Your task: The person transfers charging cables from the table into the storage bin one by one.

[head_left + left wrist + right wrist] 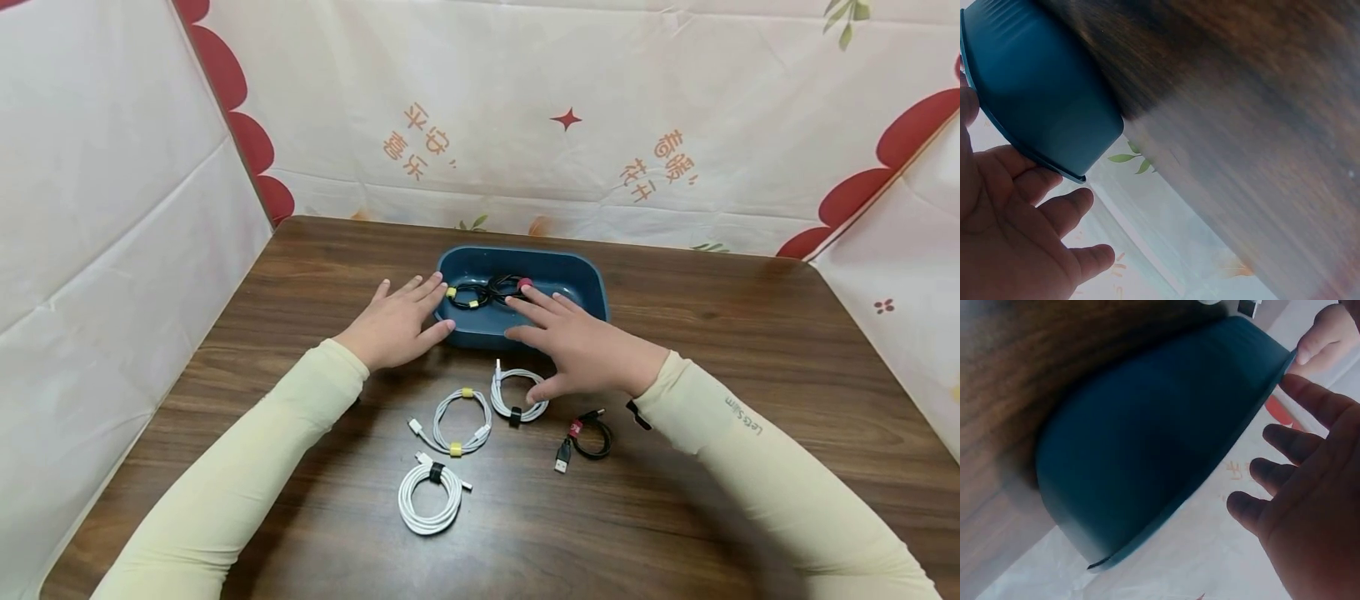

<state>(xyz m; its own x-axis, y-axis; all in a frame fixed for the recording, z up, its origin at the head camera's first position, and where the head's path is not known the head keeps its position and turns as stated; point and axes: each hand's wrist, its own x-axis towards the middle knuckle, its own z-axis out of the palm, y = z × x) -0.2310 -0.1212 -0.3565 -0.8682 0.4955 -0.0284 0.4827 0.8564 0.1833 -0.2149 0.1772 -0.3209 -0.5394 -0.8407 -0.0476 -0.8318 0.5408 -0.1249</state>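
A dark blue plastic bin [480, 340] stands at the back middle of the table. Inside it lie a black coiled cable with yellow ties [472, 305] and a black cable with a red tie [525, 284]. At the bin's left end, my left hand [393, 327] has its fingers extended along the rim. My right hand [588, 348] spreads its fingers over the bin's front right side, gripping nothing. Below its thumb lies a white coiled cable with a black tie [515, 416]. In the right wrist view the bin's side wall [1141, 431] shows beneath the right fingertips.
Nearer the front lie a white cable with yellow ties [455, 449], a thicker white coiled cable with a black tie [408, 510], and a black USB cable with a red tie [575, 428]. Printed cloth [510, 83] surrounds the wooden table [712, 333] at the back and sides.
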